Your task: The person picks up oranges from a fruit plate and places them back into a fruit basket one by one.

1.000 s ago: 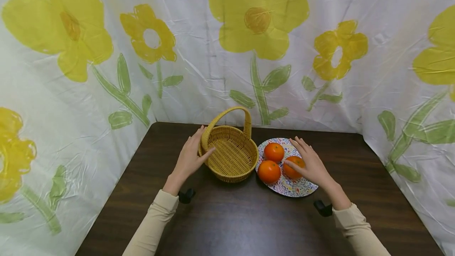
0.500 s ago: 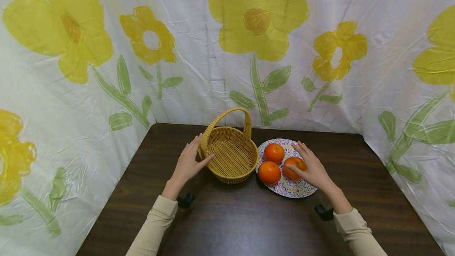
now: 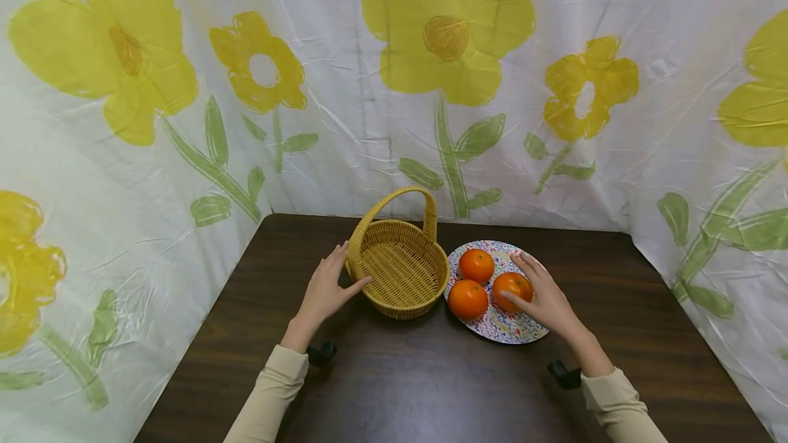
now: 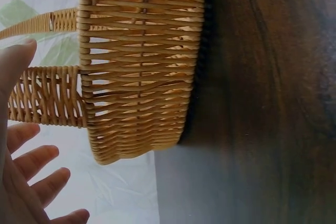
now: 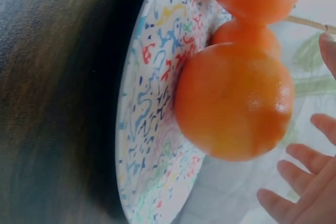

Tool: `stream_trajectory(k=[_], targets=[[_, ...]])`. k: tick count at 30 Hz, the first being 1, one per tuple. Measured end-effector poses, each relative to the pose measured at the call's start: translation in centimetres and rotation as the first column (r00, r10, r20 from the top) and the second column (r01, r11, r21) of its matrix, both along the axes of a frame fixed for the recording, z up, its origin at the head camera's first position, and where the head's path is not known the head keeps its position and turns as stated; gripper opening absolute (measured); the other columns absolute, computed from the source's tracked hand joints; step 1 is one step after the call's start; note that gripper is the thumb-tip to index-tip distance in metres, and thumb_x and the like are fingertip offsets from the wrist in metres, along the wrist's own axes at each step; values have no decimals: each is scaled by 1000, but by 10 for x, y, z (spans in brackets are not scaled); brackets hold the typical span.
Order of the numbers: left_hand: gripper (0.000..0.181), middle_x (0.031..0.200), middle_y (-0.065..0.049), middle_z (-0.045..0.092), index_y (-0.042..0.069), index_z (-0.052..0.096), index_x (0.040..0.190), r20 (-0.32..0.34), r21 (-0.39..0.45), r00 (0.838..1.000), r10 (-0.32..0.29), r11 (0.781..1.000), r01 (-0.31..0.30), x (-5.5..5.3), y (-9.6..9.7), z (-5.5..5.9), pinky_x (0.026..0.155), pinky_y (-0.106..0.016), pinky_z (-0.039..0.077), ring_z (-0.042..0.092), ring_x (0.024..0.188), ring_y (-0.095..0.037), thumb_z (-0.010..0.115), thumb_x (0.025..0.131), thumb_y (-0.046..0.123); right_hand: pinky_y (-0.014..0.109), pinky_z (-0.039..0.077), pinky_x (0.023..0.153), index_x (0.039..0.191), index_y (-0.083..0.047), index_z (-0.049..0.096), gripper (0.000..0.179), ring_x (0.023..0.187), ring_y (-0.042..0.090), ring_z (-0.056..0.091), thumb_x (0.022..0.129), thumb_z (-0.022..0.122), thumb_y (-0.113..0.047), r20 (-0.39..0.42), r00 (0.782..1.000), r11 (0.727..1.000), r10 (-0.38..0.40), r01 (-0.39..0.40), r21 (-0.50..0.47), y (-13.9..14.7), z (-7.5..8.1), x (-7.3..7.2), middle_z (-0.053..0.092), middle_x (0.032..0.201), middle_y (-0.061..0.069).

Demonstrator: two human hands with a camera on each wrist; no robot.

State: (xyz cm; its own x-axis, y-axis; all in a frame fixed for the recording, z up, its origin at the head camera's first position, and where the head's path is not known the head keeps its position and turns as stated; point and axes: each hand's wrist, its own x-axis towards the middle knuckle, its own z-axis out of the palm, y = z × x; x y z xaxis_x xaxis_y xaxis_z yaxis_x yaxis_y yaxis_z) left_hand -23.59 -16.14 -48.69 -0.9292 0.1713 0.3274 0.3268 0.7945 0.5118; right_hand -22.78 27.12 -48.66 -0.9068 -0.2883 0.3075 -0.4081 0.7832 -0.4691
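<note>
A yellow wicker basket [image 3: 403,269] with an arched handle stands upright on the table, nothing inside it. My left hand [image 3: 324,292] is at its left side, thumb and fingers spread around the foot of the handle. In the left wrist view the fingers [image 4: 37,161] are parted near the woven handle [image 4: 47,95]. Right of the basket, a patterned plate [image 3: 505,328] bears three oranges. My right hand [image 3: 546,299] hovers over the plate's right side, thumb and fingers spread about the nearest orange [image 3: 509,290]. The right wrist view shows this orange [image 5: 233,100] apart from the fingertips [image 5: 294,150].
The other two oranges [image 3: 477,265] sit on the plate's left half, close to the basket rim. A dark wooden table [image 3: 418,381] lies under everything. Behind it hangs a white curtain [image 3: 332,176] with yellow flowers. Each wrist wears a small black camera [image 3: 321,354].
My left hand has drawn slightly down and back along the basket's left side. My right hand has shifted a little to the right and lower, beside the nearest orange. Basket and oranges stay put.
</note>
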Motion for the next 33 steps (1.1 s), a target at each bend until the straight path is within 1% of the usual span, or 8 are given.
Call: stream_trajectory(k=[3, 8, 13, 17, 23, 28, 33], targets=[[84, 152, -3, 27, 12, 33, 145, 14, -1, 1000, 2, 1000, -2, 0, -1, -4, 111, -52, 18, 24, 140, -23, 64, 80, 55, 69, 34, 89, 142, -8, 38, 76, 130, 43, 31, 81, 71, -39, 12, 1000, 1000, -8, 8, -4, 1, -1, 2, 33, 144, 22], [83, 152, -4, 26, 14, 31, 146, 39, 0, 999, 1, 1000, -1, 0, -1, -10, 112, -52, 16, 22, 140, -22, 64, 81, 53, 72, 34, 85, 143, -11, 36, 77, 130, 45, 31, 81, 69, -41, 45, 999, 1000, -25, 25, -5, 2, -3, 4, 32, 146, 21], [83, 152, -6, 26, 13, 31, 146, 59, 7, 998, 7, 1000, -7, 1, -1, -15, 112, -52, 16, 21, 141, -22, 66, 80, 51, 71, 33, 86, 143, -11, 36, 77, 127, 46, 34, 81, 70, -41, 65, 997, 999, -32, 33, -11, 4, -8, 4, 32, 146, 21], [83, 152, -7, 27, 11, 33, 145, 63, 22, 998, 4, 1000, -5, 3, -1, -18, 112, -52, 16, 21, 140, -24, 66, 80, 50, 70, 34, 88, 142, -10, 37, 75, 125, 47, 37, 81, 70, -38, 62, 998, 999, -25, 27, -23, 6, -12, 4, 32, 145, 23], [81, 152, -6, 26, 11, 36, 143, 71, 21, 997, 3, 1000, -4, 4, -1, -23, 111, -53, 18, 22, 140, -24, 65, 80, 52, 67, 35, 90, 142, -10, 37, 76, 123, 46, 39, 81, 70, -39, 72, 997, 999, -11, 14, -39, 7, -15, 6, 34, 142, 23], [79, 151, -8, 26, 10, 37, 143, 77, 38, 997, 2, 999, -5, 5, 0, -26, 111, -52, 18, 25, 139, -27, 66, 81, 50, 66, 37, 90, 141, -8, 38, 76, 123, 44, 40, 80, 71, -40, 81, 997, 999, -10, 13, -46, 8, -19, 4, 36, 141, 22], [81, 153, -7, 24, 10, 35, 144, 112, 50, 994, 0, 999, -5, 7, 0, -27, 111, -51, 20, 26, 138, -29, 63, 82, 54, 64, 39, 89, 141, -7, 38, 77, 121, 44, 43, 80, 70, -41, 117, 993, 998, -19, 25, -52, 9, -23, 4, 36, 142, 21]])
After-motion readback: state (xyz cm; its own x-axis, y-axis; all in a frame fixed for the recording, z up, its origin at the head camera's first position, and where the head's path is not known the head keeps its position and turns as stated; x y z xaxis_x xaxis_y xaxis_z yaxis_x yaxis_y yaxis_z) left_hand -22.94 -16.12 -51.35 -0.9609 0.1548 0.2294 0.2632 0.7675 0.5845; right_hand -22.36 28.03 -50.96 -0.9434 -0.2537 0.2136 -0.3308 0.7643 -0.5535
